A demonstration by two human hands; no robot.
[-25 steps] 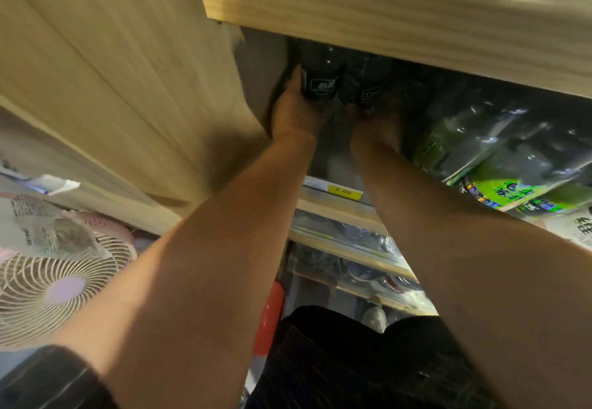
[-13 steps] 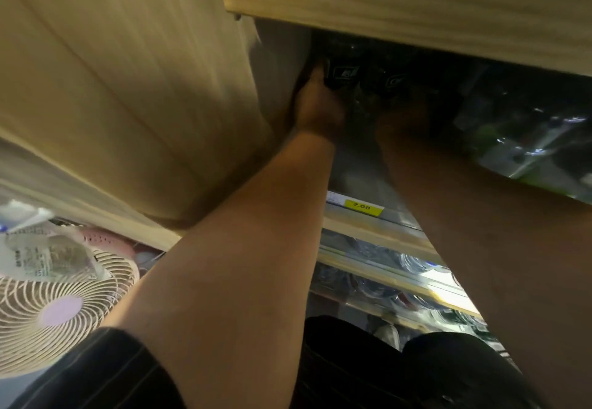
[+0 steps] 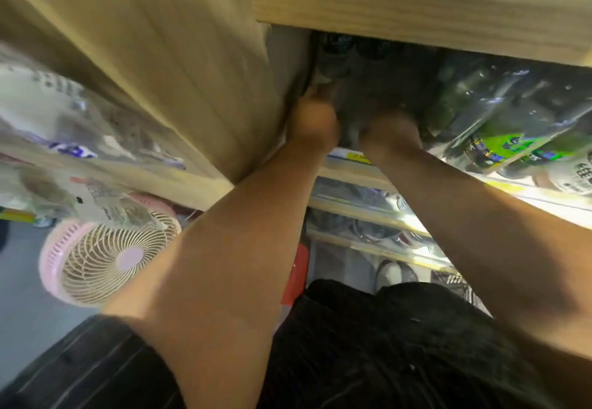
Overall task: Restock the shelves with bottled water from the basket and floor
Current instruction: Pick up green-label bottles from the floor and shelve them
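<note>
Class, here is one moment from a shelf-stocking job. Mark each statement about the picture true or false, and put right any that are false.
1. The left hand and the right hand both reach in under the wooden board. True.
2. The fan is to the right of both arms. False: it is on the left, beside the left arm.
3. The bottles with green labels lie to the right of the right hand. True.
4. The price tag on the shelf edge between the wrists is red. False: it is yellow.
</note>
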